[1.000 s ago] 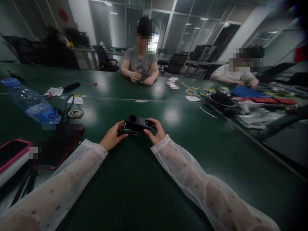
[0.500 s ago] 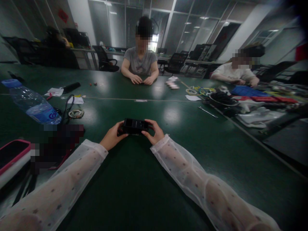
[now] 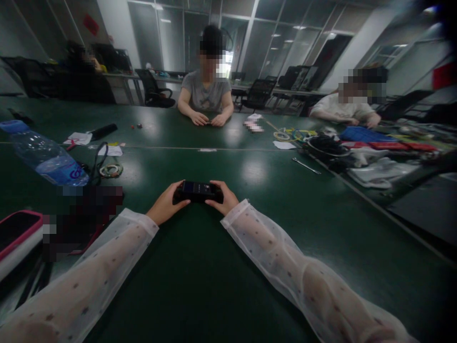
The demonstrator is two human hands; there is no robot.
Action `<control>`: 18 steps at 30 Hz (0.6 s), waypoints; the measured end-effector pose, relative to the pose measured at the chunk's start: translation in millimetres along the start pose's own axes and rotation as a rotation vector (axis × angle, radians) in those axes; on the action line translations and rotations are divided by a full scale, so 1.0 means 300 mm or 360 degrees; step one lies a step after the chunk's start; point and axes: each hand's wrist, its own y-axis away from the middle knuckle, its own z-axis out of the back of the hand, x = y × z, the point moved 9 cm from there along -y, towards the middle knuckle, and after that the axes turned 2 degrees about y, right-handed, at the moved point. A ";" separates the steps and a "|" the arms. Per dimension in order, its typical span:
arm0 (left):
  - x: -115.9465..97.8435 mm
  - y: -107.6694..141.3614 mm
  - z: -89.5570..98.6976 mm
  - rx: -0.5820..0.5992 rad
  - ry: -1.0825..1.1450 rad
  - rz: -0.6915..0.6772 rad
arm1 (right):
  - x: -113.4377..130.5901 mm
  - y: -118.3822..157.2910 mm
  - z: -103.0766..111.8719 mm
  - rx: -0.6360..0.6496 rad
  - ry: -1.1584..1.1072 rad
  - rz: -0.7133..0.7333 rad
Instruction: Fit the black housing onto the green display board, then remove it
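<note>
A small black box-shaped device (image 3: 197, 191) is held between my two hands over the green table (image 3: 185, 267). My left hand (image 3: 167, 202) grips its left end, with the thumb along the near edge. At the right end, my right hand (image 3: 224, 197) has its fingers on the far side and its thumb at the near side. Small light marks show on the device's upper face; they are too small to read. Sheer white sleeves with dark stars cover both my forearms.
Left: a water bottle (image 3: 46, 155), a beaded bracelet (image 3: 111, 170), a pink-edged phone (image 3: 19, 231). Right: a wrench (image 3: 306, 166), cables (image 3: 285, 135), a blue cloth (image 3: 367, 134), plastic bags (image 3: 383, 171). Across the table sit a person in grey (image 3: 206, 93) and another in white (image 3: 342, 107).
The device has tilted in my hands, and its marked face looks flatter. My right hand has shifted slightly left around its end. The whole view has moved slightly.
</note>
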 end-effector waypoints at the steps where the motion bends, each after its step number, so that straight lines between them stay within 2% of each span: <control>1: 0.000 -0.001 0.000 0.0005 0.0008 0.0013 | -0.002 0.000 -0.001 0.0000 0.0005 -0.0002; 10: 0.001 -0.001 0.004 0.0033 0.0046 0.0076 | -0.005 -0.002 -0.001 0.0024 -0.0010 0.0008; 18: -0.002 0.001 0.004 0.0039 0.0003 0.0045 | -0.008 -0.002 0.006 -0.0002 -0.0086 -0.0072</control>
